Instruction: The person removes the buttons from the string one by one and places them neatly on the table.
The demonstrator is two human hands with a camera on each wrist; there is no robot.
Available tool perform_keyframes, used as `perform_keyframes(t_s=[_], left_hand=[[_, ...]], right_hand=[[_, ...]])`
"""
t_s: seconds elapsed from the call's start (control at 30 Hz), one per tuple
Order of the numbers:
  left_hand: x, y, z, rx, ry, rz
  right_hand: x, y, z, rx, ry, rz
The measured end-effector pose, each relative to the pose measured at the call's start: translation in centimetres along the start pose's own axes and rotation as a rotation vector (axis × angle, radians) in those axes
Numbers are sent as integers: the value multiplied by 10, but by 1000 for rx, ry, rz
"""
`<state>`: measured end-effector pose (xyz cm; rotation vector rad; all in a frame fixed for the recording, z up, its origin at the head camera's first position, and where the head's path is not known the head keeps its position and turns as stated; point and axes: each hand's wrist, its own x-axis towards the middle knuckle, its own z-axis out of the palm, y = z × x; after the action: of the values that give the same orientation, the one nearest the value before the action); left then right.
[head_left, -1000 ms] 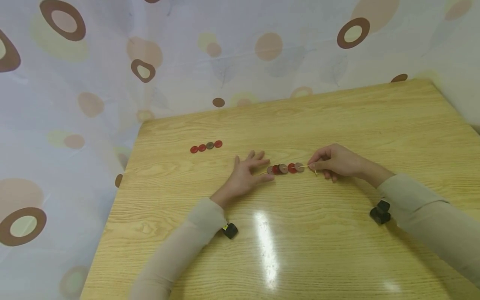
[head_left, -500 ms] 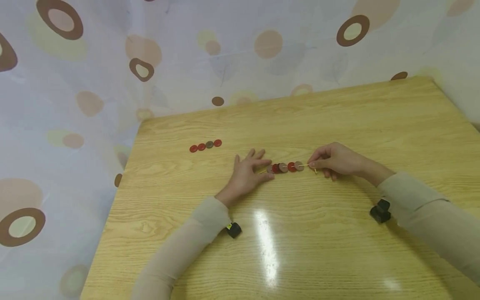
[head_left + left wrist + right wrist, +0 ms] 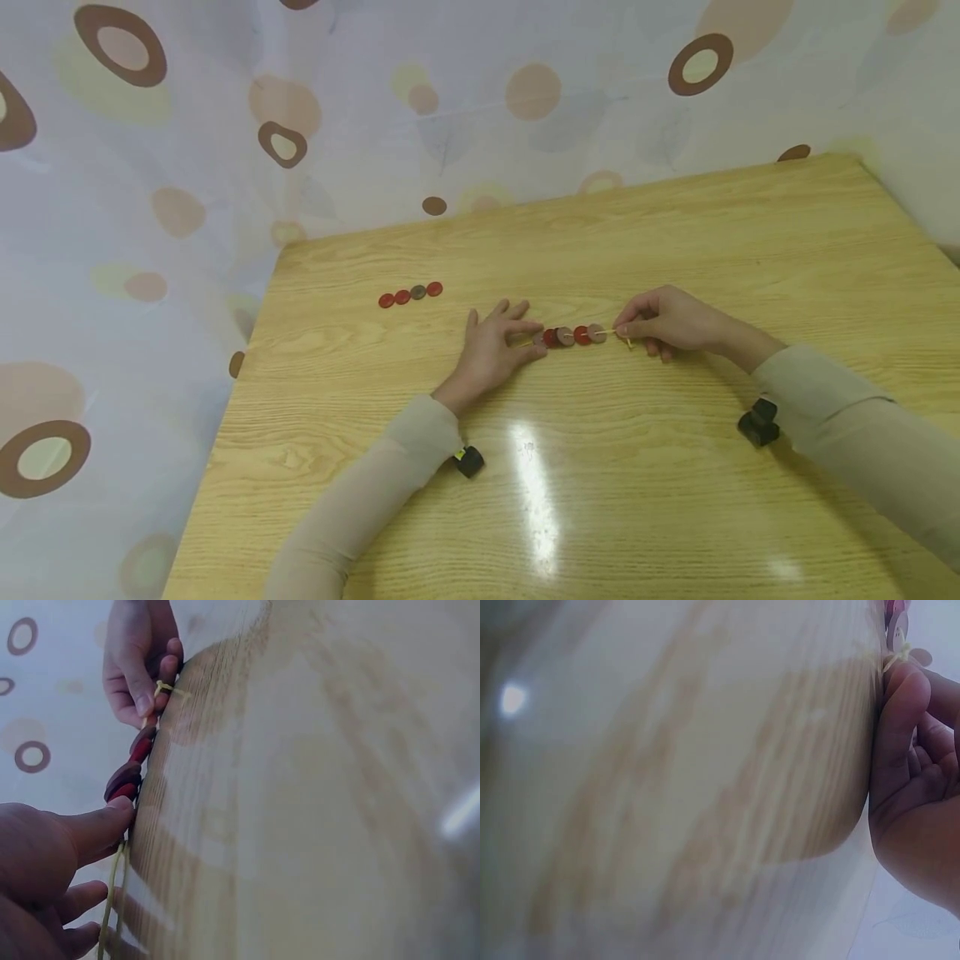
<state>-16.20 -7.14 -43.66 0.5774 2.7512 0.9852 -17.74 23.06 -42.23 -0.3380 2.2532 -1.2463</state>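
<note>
The head cam looked forward and down from above, far enough back to fit both hands, a wide stretch of table (image 3: 637, 483) and the spotted cloth (image 3: 480, 92) behind. The left wrist cam sat close by the left hand (image 3: 45, 862), facing along the buttons (image 3: 124, 780) toward the right hand (image 3: 139, 660) (table turned sideways, lol). The right wrist cam was tight on that right hand, which all three views shared.
</note>
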Motion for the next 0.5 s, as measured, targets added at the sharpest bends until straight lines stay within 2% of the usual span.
perform_keyframes(t_s=[0.5], left_hand=[[3,5,2,-75,46,19]], right_hand=[[-1,1,-1,1,1,0]])
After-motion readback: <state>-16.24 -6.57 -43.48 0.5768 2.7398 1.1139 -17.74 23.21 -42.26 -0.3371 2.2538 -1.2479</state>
